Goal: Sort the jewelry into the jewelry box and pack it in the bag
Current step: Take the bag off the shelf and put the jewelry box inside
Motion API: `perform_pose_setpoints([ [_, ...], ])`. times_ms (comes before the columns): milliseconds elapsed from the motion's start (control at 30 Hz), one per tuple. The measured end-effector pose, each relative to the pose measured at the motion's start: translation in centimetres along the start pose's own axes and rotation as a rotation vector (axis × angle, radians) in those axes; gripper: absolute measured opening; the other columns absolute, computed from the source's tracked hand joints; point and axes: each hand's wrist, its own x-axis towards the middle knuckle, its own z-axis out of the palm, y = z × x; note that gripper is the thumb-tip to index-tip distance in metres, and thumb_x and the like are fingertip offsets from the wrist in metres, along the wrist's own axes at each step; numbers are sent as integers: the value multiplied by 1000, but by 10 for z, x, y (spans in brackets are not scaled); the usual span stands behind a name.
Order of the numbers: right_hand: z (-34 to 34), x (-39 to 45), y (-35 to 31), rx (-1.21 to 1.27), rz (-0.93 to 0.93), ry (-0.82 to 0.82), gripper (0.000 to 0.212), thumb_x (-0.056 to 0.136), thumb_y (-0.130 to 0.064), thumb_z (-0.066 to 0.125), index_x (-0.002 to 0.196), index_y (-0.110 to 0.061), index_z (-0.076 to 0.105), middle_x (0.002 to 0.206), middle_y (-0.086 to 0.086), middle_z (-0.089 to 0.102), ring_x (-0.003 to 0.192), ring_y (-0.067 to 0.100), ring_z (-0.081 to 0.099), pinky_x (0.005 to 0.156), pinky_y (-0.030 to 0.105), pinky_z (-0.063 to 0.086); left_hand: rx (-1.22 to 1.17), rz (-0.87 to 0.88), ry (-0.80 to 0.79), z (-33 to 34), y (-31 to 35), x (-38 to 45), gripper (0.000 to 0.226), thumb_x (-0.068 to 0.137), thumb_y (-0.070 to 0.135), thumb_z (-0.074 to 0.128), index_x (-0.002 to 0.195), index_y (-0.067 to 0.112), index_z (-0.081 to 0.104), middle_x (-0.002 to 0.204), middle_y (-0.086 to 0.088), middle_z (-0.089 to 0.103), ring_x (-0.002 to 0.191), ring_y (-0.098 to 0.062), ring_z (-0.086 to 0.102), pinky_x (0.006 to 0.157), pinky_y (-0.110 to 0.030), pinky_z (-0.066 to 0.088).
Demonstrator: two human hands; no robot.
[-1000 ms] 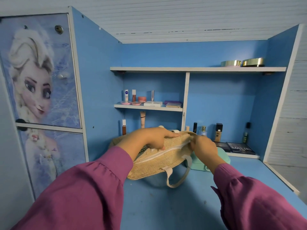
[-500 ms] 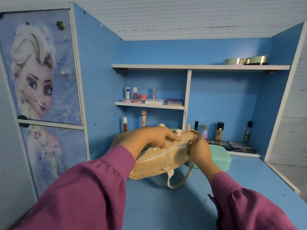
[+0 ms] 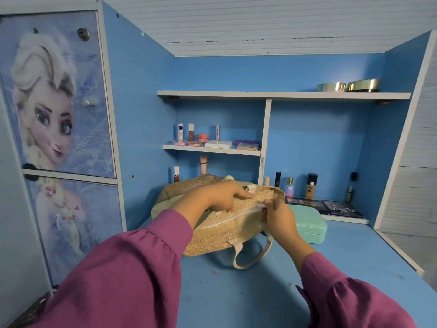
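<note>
A tan woven bag (image 3: 224,235) with a white zipper and cream handles lies on the blue desk (image 3: 260,292). My left hand (image 3: 217,197) grips the bag's upper edge, fingers curled over the top. At the zipper's right end my right hand (image 3: 279,214) pinches the zipper pull. A closed mint-green jewelry box (image 3: 309,223) sits on the desk just behind and right of the bag, partly hidden by my right hand. No jewelry is visible.
Cosmetics line the back of the desk: bottles (image 3: 312,185), two dark palettes (image 3: 340,208). A small shelf (image 3: 212,149) holds more cosmetics. Two gold tins (image 3: 347,86) stand on the top shelf. A cabinet door with a cartoon print (image 3: 56,102) is at the left.
My right hand has shifted slightly left along the bag's top and now pinches the zipper pull. The left hand keeps its hold. The view has tilted a little.
</note>
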Motion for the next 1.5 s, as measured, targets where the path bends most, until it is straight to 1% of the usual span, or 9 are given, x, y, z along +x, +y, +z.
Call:
perform_pose_setpoints([
  [133,12,-6,2,-15,-92,27,30,98,-28,48,90,-3,64,102,15,56,94,32,54,84,40,45,-16,-5,31,-1,0,1,75,84,-5,61,137,45,43,149,7,38,105,-21,61,88,-43,53],
  [267,23,-19,0,-84,-163,7,30,95,-31,52,75,-12,63,89,9,58,91,30,54,79,39,44,-5,-5,63,-4,0,0,73,85,-4,59,136,46,45,151,5,36,105,-22,61,88,-40,53],
  [433,41,-48,-13,-105,-291,-60,27,94,-29,54,81,-10,67,94,6,58,93,24,48,81,35,36,1,-18,78,-12,13,-4,69,88,-5,56,137,43,45,151,9,36,76,-13,59,54,-19,40],
  [600,56,-79,-20,-158,-490,-130,29,92,-38,51,83,-19,71,89,-5,60,94,20,47,79,33,32,0,9,126,-15,20,1,69,87,-4,56,138,42,44,149,7,38,67,-10,54,54,-20,41],
  [733,65,-91,-25,-42,-584,-224,24,87,-38,56,81,-24,74,77,-24,49,91,16,49,87,37,37,-4,24,121,-13,19,4,71,86,-4,58,136,44,45,149,8,38,93,-16,61,82,-33,52],
  [867,52,-77,-20,-54,-502,-389,22,88,-42,55,69,-36,67,71,-23,55,93,13,55,93,40,41,-16,-2,136,-14,14,1,71,86,-4,54,135,46,45,147,8,40,63,-8,50,58,-24,44],
  [1100,44,-36,-39,-577,-396,-459,44,95,-45,30,134,-33,45,143,-4,42,136,26,28,110,55,12,57,-9,144,-29,27,-9,77,82,-8,52,137,44,44,145,4,42,55,-9,45,46,-21,35],
  [1333,69,-16,-19,-814,-284,-744,91,67,-88,-8,144,-49,22,158,4,15,145,37,0,106,70,-8,183,-31,252,-47,25,-16,79,82,-15,42,133,45,49,146,0,43,88,-16,54,62,-27,45],
  [1500,57,-24,-18,-825,-252,-743,53,95,-57,21,146,-43,24,159,2,6,145,33,-3,107,68,-6,155,-41,318,-64,19,-27,73,86,-17,39,132,38,53,140,-3,50,96,-18,55,71,-25,42],
])
